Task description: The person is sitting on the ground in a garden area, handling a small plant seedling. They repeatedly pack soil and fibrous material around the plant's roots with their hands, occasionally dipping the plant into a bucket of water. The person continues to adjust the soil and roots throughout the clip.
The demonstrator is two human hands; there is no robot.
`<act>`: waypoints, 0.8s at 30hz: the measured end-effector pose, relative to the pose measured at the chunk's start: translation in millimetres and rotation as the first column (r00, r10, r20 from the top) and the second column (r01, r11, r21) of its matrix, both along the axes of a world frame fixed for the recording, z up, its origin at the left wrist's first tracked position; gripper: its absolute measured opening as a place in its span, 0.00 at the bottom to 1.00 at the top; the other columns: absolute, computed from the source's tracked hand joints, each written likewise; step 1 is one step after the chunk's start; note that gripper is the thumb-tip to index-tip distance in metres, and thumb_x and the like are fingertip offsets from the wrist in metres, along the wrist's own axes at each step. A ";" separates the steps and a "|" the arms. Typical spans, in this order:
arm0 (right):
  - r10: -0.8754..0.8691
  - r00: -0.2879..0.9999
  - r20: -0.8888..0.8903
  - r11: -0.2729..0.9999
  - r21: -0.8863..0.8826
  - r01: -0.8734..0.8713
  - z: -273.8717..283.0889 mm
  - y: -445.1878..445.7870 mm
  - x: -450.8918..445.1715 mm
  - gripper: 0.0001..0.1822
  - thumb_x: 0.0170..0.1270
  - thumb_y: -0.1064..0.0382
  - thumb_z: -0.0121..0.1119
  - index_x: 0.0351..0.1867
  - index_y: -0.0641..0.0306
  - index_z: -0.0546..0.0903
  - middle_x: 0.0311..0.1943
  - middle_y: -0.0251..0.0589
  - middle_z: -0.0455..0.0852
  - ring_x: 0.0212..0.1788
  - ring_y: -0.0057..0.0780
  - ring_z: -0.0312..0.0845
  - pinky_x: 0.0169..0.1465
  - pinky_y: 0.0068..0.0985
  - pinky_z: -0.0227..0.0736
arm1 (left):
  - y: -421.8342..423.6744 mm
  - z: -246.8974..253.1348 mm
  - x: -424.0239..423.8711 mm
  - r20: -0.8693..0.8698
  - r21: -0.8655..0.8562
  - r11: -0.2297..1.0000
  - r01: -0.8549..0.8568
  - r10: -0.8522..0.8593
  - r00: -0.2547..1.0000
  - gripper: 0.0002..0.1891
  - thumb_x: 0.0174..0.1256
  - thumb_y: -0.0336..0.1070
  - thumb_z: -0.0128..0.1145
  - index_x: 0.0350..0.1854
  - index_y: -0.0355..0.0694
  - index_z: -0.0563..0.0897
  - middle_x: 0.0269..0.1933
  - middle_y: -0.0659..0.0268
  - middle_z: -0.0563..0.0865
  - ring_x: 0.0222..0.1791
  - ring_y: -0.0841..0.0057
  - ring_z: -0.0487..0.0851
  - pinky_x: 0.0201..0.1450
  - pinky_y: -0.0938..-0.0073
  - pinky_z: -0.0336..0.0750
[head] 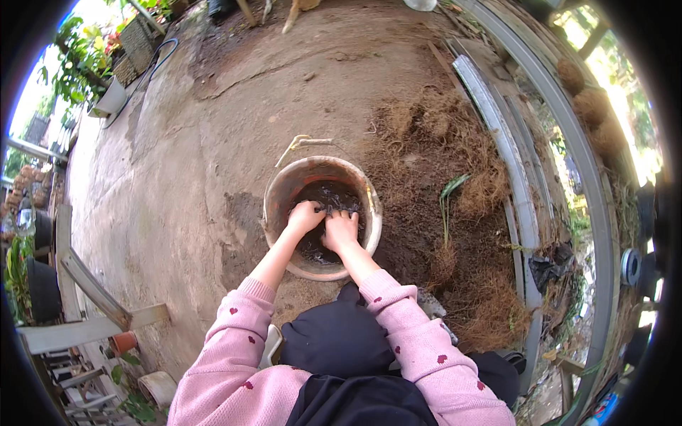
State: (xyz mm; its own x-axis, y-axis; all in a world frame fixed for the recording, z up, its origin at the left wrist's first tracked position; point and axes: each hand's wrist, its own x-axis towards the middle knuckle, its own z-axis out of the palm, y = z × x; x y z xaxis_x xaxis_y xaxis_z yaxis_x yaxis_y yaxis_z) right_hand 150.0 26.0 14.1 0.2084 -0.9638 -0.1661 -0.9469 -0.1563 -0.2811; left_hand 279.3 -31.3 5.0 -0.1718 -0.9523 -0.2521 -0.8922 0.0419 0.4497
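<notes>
A round bucket with a pale, dirty rim stands on the ground before me. Dark, wet-looking material with glints on its surface lies in it. Inside the bucket, my left hand is bent with its fingertips down in the dark stuff. Close beside it, my right hand has its fingers curled into the same material. Whether either hand grips anything is hidden. The bucket's wire handle with a pale grip leans out at the far side.
Brown fibre and dark soil spread right of the bucket, with a rooted green seedling lying on top. Long metal channels run along the right. A wooden frame stands at left, and potted plants at far left. An animal's leg shows at the top.
</notes>
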 end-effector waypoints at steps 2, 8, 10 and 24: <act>-0.067 0.997 0.045 0.996 -0.055 0.069 -18.7 -6.0 -10.7 0.18 0.56 0.63 0.56 0.49 0.60 0.80 0.47 0.40 0.81 0.55 0.37 0.75 0.59 0.43 0.64 | -4.9 4.0 -16.5 -0.053 0.040 0.997 0.065 -0.063 0.997 0.17 0.54 0.46 0.61 0.42 0.41 0.86 0.43 0.48 0.85 0.46 0.56 0.83 0.53 0.62 0.75; -0.282 0.767 0.577 0.926 -0.047 0.376 -8.9 4.0 -10.1 0.09 0.57 0.70 0.50 0.31 0.71 0.82 0.33 0.58 0.83 0.38 0.51 0.82 0.43 0.40 0.77 | -33.3 7.5 2.9 -0.357 0.363 0.920 0.146 -0.007 0.934 0.13 0.66 0.35 0.50 0.45 0.36 0.84 0.38 0.63 0.86 0.38 0.77 0.84 0.38 0.78 0.78; -0.222 0.706 0.673 0.967 0.060 0.247 19.1 19.4 -31.8 0.09 0.56 0.69 0.52 0.32 0.71 0.83 0.30 0.57 0.84 0.35 0.49 0.83 0.43 0.39 0.77 | -23.3 57.5 -21.2 -0.500 0.417 0.900 0.130 0.107 0.859 0.11 0.69 0.31 0.49 0.47 0.33 0.82 0.42 0.61 0.85 0.42 0.76 0.84 0.46 0.76 0.80; -0.537 0.635 0.556 0.817 0.529 0.228 70.3 119.8 -331.6 0.11 0.67 0.64 0.53 0.43 0.69 0.80 0.33 0.43 0.86 0.35 0.27 0.85 0.40 0.26 0.80 | 53.5 99.7 -289.6 -0.378 0.430 0.462 0.775 -0.688 0.620 0.19 0.67 0.44 0.53 0.51 0.34 0.81 0.47 0.54 0.86 0.49 0.65 0.84 0.54 0.70 0.77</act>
